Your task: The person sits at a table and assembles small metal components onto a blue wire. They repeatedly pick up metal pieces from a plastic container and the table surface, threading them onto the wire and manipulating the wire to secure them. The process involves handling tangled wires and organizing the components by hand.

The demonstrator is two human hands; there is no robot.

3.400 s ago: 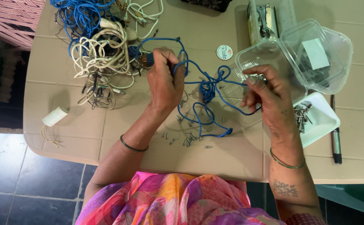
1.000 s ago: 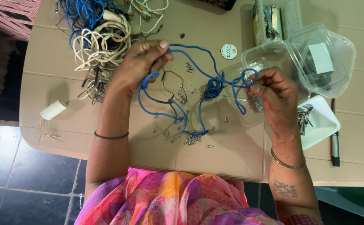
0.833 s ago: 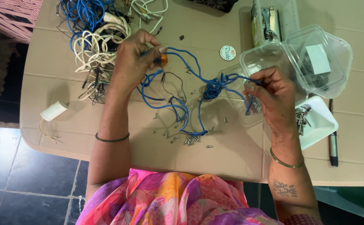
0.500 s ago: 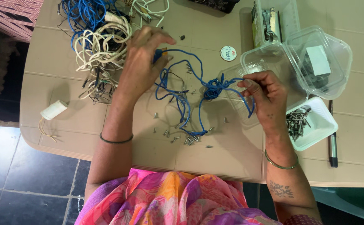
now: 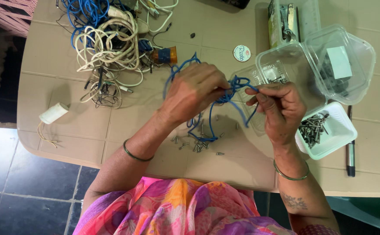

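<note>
A tangled blue wire [image 5: 238, 85] hangs in loops between my two hands above the beige table [image 5: 68, 126]. My left hand [image 5: 194, 91] is closed on the wire's left part, with loops showing above and below the fist. My right hand [image 5: 279, 109] pinches the wire's knotted right part between thumb and fingers. Several small screws [image 5: 196, 146] lie loose on the table under the wire.
A heap of white and blue cables [image 5: 107, 39] fills the far left. An orange part [image 5: 166, 55] lies beside it. Clear plastic boxes [image 5: 316, 65] and a white tray of screws [image 5: 329, 130] stand right. A pen [image 5: 351, 152], a round badge [image 5: 242, 53] and a white spool [image 5: 53, 113] lie about.
My left hand has come in from the cable heap toward my right hand, gathering the blue wire into a tighter bunch. The right hand stays near the clear boxes.
</note>
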